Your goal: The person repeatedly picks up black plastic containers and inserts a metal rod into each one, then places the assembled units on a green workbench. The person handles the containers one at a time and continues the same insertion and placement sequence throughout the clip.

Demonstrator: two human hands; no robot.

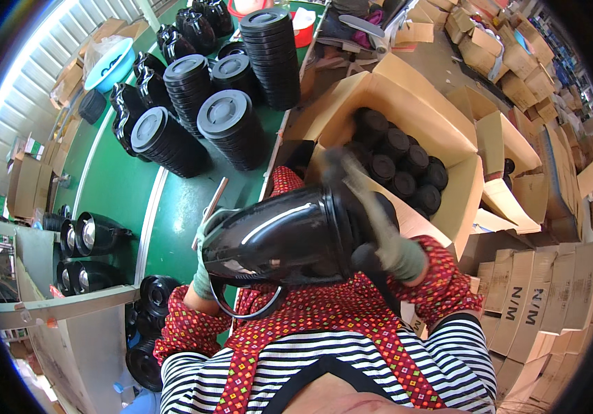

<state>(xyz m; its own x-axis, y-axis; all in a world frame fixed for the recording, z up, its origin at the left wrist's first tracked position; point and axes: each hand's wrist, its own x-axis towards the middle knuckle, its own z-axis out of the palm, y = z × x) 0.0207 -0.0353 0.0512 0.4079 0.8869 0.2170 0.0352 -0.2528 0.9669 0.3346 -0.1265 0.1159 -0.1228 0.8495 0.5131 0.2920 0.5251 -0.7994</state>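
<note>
Clasped at one end by our left hand, the glossy black jug lies sideways before our apron, probably for steadiness; we cannot tell the grip of our blurred right hand

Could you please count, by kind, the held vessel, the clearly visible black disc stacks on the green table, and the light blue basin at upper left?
Held glossy black vessel: 1
Black disc stacks: 5
Light blue basin: 1
Total: 7
</note>
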